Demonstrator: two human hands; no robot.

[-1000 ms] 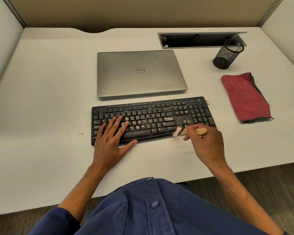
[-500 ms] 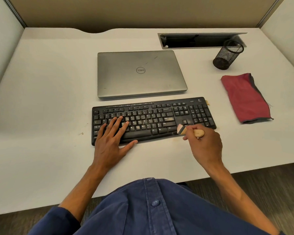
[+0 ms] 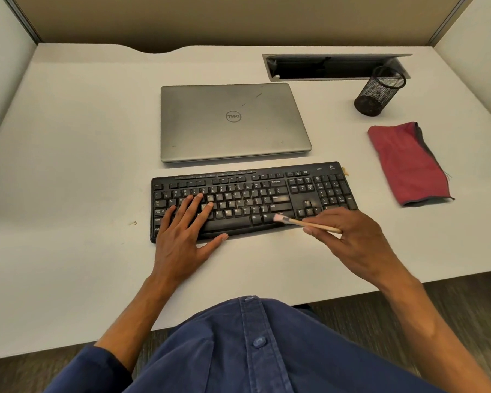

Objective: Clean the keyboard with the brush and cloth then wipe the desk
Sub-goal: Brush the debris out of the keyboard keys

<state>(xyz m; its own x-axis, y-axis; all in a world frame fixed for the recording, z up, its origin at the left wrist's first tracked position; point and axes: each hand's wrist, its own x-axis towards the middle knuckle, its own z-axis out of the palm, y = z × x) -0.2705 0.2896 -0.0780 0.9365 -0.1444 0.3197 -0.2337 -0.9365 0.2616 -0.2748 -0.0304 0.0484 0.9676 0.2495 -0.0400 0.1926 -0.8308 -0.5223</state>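
Cubicle walls, tan at the back and pale at the sides, closed in a white desk (image 3: 68, 171) seen from above. Near its middle lay a black keyboard (image 3: 253, 198), long side toward the person, several keys showing pale dust. Just behind it sat a closed silver laptop (image 3: 233, 121), lid up, apart from the keyboard by a narrow strip of desk. Far right, well apart from the keyboard, a red cloth (image 3: 406, 163) with a grey edge lay folded flat on the desk. Behind the cloth stood a black mesh cup (image 3: 379, 90), just in front of an open cable slot (image 3: 332, 66) set into the desk. The left hand (image 3: 182, 231) lay flat on the keyboard's left part, fingers straight and spread across the keys, thumb out along the front edge, gripping nothing. The right hand (image 3: 357, 239) hovered at the keyboard's right front corner and pinched a thin brush (image 3: 304, 222) by its wooden handle between thumb and fingers. The brush pointed left, its pale bristles touching the bottom row of keys just right of the space bar. Small crumbs flecked the desk left of the keyboard. A blue buttoned shirt (image 3: 253, 350) filled the lower frame.
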